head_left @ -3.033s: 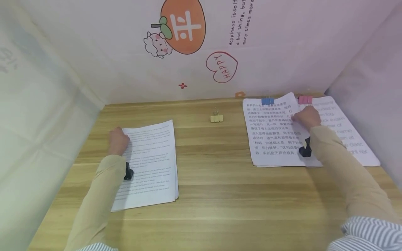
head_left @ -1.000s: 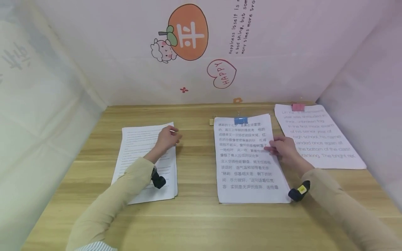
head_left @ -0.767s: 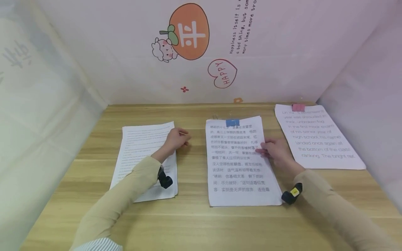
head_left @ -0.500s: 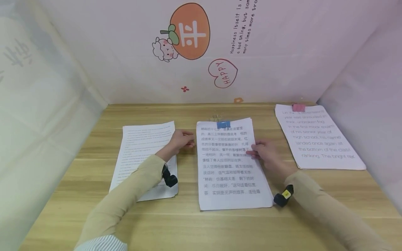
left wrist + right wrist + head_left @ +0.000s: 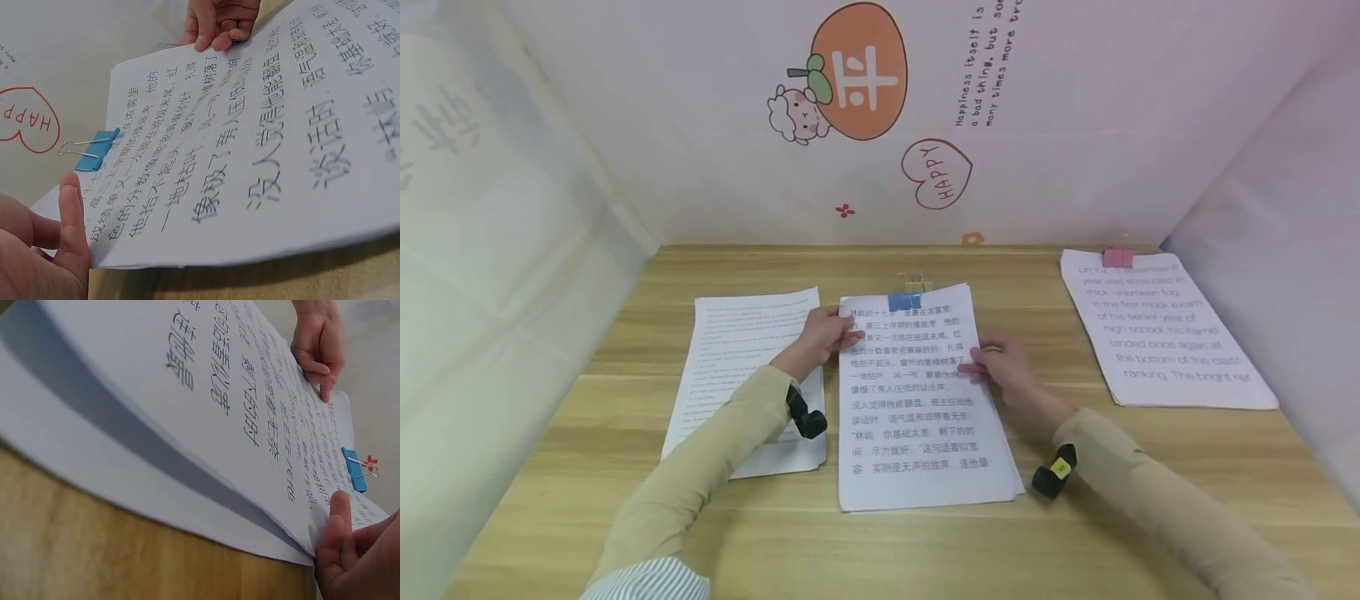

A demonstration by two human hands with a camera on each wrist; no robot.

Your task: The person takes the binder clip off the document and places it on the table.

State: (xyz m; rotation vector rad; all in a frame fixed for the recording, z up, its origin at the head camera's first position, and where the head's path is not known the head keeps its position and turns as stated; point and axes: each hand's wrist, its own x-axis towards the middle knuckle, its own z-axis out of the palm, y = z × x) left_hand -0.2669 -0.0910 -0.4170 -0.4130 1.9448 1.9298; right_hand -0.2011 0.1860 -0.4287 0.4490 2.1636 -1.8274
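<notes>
A stack of paper (image 5: 917, 433) printed in large Chinese characters stands in the middle in the head view, a blue binder clip (image 5: 905, 302) on its top edge. My right hand (image 5: 1007, 367) pinches the stack's right edge, thumb on the top sheet. On the opposite side, my left hand (image 5: 823, 337) grips the upper left edge, its thumb over the print in the left wrist view. The right wrist view shows the sheets (image 5: 156, 425) fanned apart, the upper ones lifted from those below.
Left of this lies a stack of small-print pages (image 5: 730, 350), partly under the left forearm. A stack in English (image 5: 1165, 333) with a pink binder clip (image 5: 1117, 258) lies at the back right. Behind the middle stack sits a yellow binder clip (image 5: 917, 286). A white printed cloth wall (image 5: 1037, 167) backs the wooden table (image 5: 925, 550).
The Chinese-print stack has come left from atop the English stack to the middle, carried by my right hand. My left hand has moved right from the small-print pages and taken hold of its left edge.
</notes>
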